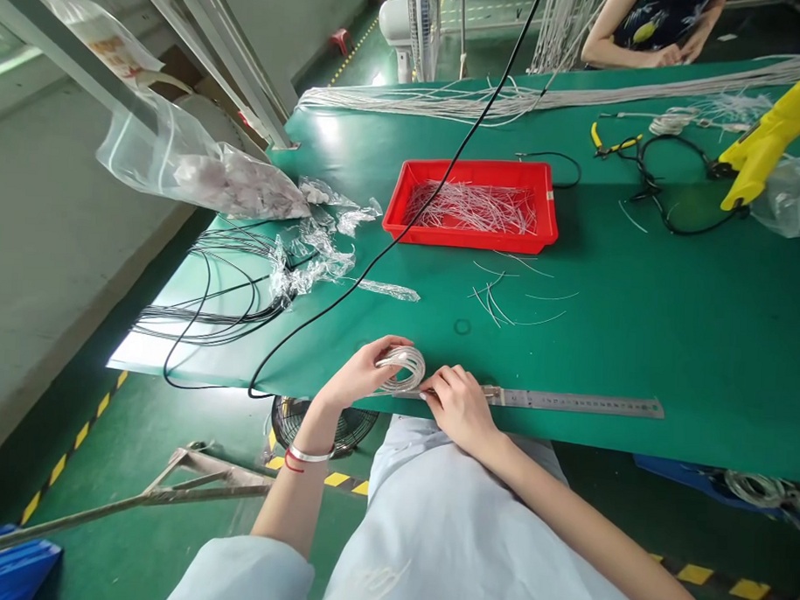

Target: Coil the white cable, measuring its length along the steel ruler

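My left hand [361, 375] is closed around a small coil of white wire [404, 367] at the near edge of the green table [668, 327]. My right hand [458, 405] pinches the wire beside the coil, resting on the left end of a steel ruler [573, 401] that lies along the table edge. A red tray [474, 206] holding several cut white wire pieces sits farther back, with a few loose wire pieces [505, 299] scattered in front of it.
Black cable loops [223, 294] and clear plastic bags [201, 166] lie at the left. A black cord [402, 234] crosses the table. Long white wire bundles [512, 101] run along the far side. Yellow pliers [612, 143], a yellow-gloved hand [766, 142] and another person's arms [645, 46] are beyond.
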`<state>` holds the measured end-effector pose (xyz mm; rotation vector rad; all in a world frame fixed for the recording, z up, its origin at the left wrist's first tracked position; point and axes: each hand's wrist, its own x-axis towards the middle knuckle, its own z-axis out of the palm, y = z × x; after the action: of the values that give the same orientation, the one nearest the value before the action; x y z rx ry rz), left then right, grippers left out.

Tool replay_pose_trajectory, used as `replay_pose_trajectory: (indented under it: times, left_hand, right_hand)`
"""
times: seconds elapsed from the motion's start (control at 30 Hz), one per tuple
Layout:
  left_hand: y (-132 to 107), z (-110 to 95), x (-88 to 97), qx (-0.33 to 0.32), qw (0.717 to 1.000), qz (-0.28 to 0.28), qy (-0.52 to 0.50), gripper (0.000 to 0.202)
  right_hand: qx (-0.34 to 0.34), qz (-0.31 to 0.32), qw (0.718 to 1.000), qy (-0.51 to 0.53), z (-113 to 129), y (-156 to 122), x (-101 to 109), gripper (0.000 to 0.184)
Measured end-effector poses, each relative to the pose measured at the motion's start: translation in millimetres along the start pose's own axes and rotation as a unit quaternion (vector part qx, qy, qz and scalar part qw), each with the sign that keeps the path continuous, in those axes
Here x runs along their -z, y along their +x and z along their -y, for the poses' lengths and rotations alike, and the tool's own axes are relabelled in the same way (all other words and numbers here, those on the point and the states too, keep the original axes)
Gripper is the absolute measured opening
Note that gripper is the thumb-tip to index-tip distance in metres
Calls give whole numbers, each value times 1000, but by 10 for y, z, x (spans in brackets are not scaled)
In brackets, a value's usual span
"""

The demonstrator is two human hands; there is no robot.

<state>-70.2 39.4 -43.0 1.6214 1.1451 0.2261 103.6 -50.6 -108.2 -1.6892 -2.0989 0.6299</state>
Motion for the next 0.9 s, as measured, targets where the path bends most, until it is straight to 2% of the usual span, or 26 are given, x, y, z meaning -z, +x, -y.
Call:
replay_pose_trajectory:
  times: [0.13, 0.27, 0.3, 0.4, 0.47, 0.5, 0.57, 0.63, 0.67, 0.77, 0.9]
  left_hand:
    - [38, 25, 37, 17, 999, 30, -38, 40]
    - [69, 57, 35, 39, 995, 27, -88, 42]
    - [72, 56, 34, 46, 994, 27, -94, 42]
    - [68, 24, 23, 56, 995, 28, -75, 38]
    - [57, -14, 13, 47, 995, 34, -78, 35]
    - [50, -32, 10, 40, 994, 33, -92, 34]
    - [29, -58, 11, 26, 991, 24, -128, 31]
    - [5, -66, 16, 14, 987, 21, -159, 32]
    - [-7, -65, 15, 4, 984, 33, -176, 37]
    - [-27, -66, -23, -22, 978, 41, -202, 47]
    - [-6, -136, -152, -1, 986, -74, -151, 45]
  right_hand:
    - [4, 10, 1000, 15, -22, 3, 10, 18]
    - [-7, 16, 999, 36, -8, 8, 65, 16]
    - [-16, 14, 999, 50, 8, 15, 92, 24]
    - [-37, 4, 993, 111, 70, 70, 189, 69]
    - [-49, 21, 985, 163, 102, 137, 251, 80]
    - [-63, 43, 976, 204, 109, 175, 276, 77]
    - [-103, 89, 938, 318, 102, 250, 312, 66]
    - [-131, 104, 897, 408, 73, 310, 331, 55]
    - [-131, 101, 889, 427, 54, 331, 337, 51]
    - [-118, 89, 892, 428, 10, 356, 370, 48]
    - [-106, 131, 908, 384, 34, 334, 453, 54]
